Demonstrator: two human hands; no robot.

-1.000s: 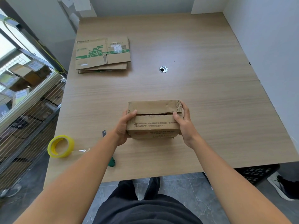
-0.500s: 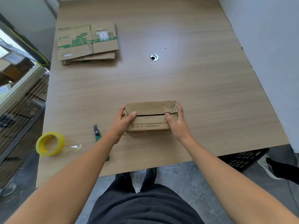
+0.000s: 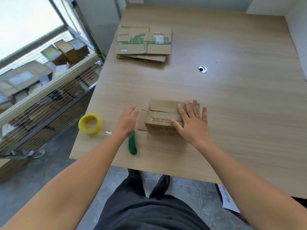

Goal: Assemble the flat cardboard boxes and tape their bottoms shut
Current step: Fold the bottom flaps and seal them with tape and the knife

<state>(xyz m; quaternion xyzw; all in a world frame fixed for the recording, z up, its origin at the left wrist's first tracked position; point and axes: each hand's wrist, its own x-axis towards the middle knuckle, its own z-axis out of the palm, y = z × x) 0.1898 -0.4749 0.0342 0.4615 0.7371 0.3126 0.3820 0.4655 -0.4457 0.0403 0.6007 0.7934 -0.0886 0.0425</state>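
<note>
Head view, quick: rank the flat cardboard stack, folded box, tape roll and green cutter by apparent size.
Largest: flat cardboard stack and folded box, about alike; the stack lies farther off, so unranked.
Then the tape roll.
Smallest: green cutter.

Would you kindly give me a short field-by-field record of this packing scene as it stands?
box: assembled, on the table, top flaps folded shut, no tape visible on the seam
right hand: flat on the box, fingers spread
left hand: open, off the box, to its left
tape roll: yellow, near the table's left edge
utility knife: green, lying by the left wrist
flat boxes: stacked at the far left
</note>
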